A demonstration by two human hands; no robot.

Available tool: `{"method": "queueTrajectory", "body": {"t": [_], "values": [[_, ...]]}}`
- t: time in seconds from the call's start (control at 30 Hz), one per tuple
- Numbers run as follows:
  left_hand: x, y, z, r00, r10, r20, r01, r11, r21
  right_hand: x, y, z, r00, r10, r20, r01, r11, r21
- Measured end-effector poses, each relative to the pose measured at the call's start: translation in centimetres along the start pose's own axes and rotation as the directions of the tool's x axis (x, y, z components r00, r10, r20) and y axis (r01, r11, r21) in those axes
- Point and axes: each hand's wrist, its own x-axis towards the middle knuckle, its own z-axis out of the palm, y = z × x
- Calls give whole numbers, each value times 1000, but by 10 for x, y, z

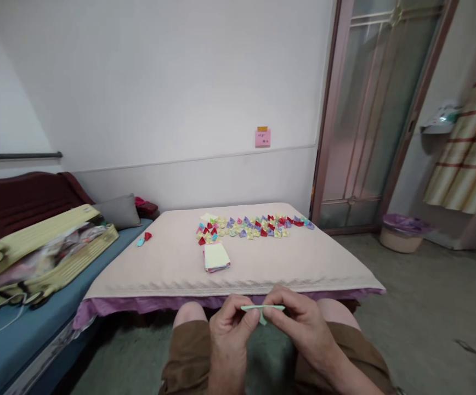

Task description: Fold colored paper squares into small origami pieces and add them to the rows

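Note:
Between my two hands, above my knees, is a small piece of folded light green paper point(263, 315). My left hand point(232, 334) pinches its left side between thumb and fingers. The right side is pinched by my right hand point(299, 321) in the same way. The thumbs nearly meet at the middle, where a short flap hangs down. On the cloth-covered table point(164, 269) in front lies a stack of square paper sheets point(216, 257), pale yellow on top. Behind it spread many small folded paper pieces point(250, 225) in red, yellow, purple and blue.
A red folded piece point(147, 236) and a light blue one point(140, 242) lie at the table's left. An open yellow suitcase point(49, 258) rests on the blue bed point(69, 274). A pink note point(262, 137) hangs on the wall. A lined bin point(400, 236) stands right.

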Motion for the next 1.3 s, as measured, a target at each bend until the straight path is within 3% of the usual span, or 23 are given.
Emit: {"method": "queueTrajectory", "body": {"t": [0.17,0.37,0.5,0.6,0.7,0.77,0.9,1.1,1.3], "values": [[-14,14,-1,998,54,14,-55,994,94,-18,-11,-8,999,-30,-20,30,1000,-3],[-13,16,4,996,53,68,-57,997,53,-22,-13,-23,1000,-24,14,23,1000,13],[-9,16,4,997,-32,68,26,996,84,-22,-11,-26,1000,3,-3,-3,1000,2],[-10,15,10,995,-93,35,93,996,9,-27,-10,-24,998,7,-63,-7,1000,11],[-14,13,15,986,-118,122,123,992,-37,-34,-9,-20,990,58,-127,-51,997,57],[-17,11,15,972,-135,195,131,991,31,-36,-7,-18,986,96,-137,-85,993,84],[-21,9,9,982,-103,159,79,985,150,-35,-8,-15,991,130,-33,-126,988,93],[-25,14,2,933,-130,337,50,971,235,-27,-13,-10,986,158,47,-162,984,74],[-29,6,-1,955,-117,273,-9,908,420,-29,-7,-7,975,206,78,-214,970,116]]}}
